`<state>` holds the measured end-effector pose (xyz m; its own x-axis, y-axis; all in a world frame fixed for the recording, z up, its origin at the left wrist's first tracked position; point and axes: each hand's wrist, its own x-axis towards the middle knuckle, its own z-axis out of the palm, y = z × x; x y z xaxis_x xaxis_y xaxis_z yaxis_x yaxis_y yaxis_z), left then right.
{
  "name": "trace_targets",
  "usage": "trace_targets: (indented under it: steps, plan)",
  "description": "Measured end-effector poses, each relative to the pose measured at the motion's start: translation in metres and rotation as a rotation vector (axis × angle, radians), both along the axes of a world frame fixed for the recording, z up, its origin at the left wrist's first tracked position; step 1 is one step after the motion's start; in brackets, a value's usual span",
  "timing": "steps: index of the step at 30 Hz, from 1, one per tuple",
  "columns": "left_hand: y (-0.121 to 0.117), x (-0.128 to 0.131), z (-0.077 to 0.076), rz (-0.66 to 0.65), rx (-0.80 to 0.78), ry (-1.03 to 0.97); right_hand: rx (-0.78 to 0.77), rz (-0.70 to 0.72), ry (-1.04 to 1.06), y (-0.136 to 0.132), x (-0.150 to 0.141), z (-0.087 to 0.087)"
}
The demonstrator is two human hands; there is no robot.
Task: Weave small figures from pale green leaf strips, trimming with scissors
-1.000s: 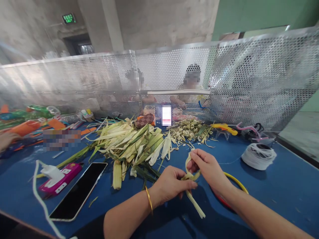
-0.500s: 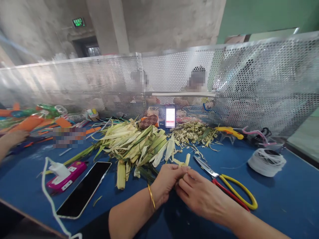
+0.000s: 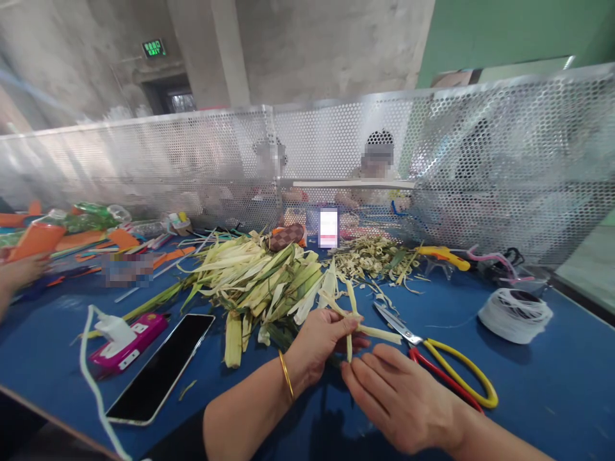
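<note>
Pale corn husk strips (image 3: 379,333) cross one another between my hands, with ends sticking out up, left, right and down. My left hand (image 3: 323,342), with a gold bangle on its wrist, pinches them where they cross. Lower and to the right, my right hand (image 3: 401,394) has its thumb and fingers closed on the downward end of a strip. A heap of corn husks (image 3: 259,275) lies just beyond my left hand. Scissors (image 3: 432,352) with one red and one yellow handle rest right of my right hand, blades open.
A phone (image 3: 161,368) and a magenta power strip (image 3: 129,342) lie at left. Husk scraps (image 3: 375,256), a yellow glue gun (image 3: 442,255) and a white cord roll (image 3: 515,315) sit farther back. A perforated metal screen (image 3: 192,160) closes the table's back. Another person's hand (image 3: 22,272) holds an orange-filled bottle.
The husk strips have opened out into a cross shape above my left hand. My right hand has moved down and away from my left, pulling on one end.
</note>
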<state>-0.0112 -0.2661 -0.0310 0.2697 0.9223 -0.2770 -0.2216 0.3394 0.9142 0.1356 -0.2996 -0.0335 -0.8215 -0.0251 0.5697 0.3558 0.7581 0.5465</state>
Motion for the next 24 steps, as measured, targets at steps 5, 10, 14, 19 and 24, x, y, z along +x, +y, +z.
trace_targets:
  steps: [5,10,14,19,24]
  plan:
    - [0.001,-0.001,-0.001,0.014,0.039,-0.014,-0.192,0.041,0.116,0.006,0.005,0.007]
    - [0.003,-0.005,0.004,0.052,0.031,-0.058,-0.434,-0.417,0.304,0.027,0.017,0.014]
    - [0.004,-0.003,0.003,0.060,0.046,0.033,-0.698,-0.468,0.145,0.031,0.020,0.015]
    - [0.007,-0.002,-0.001,0.094,0.126,0.149,-0.962,-0.459,0.141,0.028,0.025,0.023]
    - [0.004,-0.005,0.002,-0.026,0.133,0.112,-1.399,-0.349,0.372,0.039,0.034,0.029]
